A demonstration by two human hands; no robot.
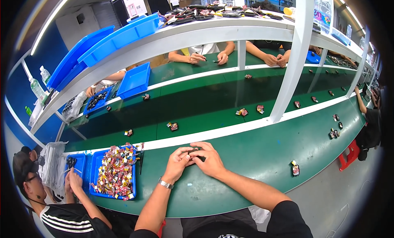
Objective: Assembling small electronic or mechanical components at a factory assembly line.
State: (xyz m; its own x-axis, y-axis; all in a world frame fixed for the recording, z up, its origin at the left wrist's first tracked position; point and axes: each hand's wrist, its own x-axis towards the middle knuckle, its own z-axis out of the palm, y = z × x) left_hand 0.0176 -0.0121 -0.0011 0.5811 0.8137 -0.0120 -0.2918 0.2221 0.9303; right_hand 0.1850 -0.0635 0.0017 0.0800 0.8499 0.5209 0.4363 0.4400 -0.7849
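Note:
Over the green bench [242, 172], my left hand [176, 162] and my right hand [210, 160] meet, fingers closed around a small black plastic piece [201, 158]. My fingers cover most of it, so its exact kind is hidden. Left of my hands stands a blue tray [92, 172], heaped with small red, yellow and white wrapped parts [115, 172]. A thin black cable [141, 160] lies by the tray's right side. Farther right on the bench sits one small black part with red and white pieces [295, 169].
A white rail [213, 134] and post [292, 69] separate my bench from the darker green strip, where several small parts [243, 112] lie. Black pieces fill the shelf [213, 24] above. To my left a person [53, 205] works at a smaller blue tray [82, 172]. Others sit opposite.

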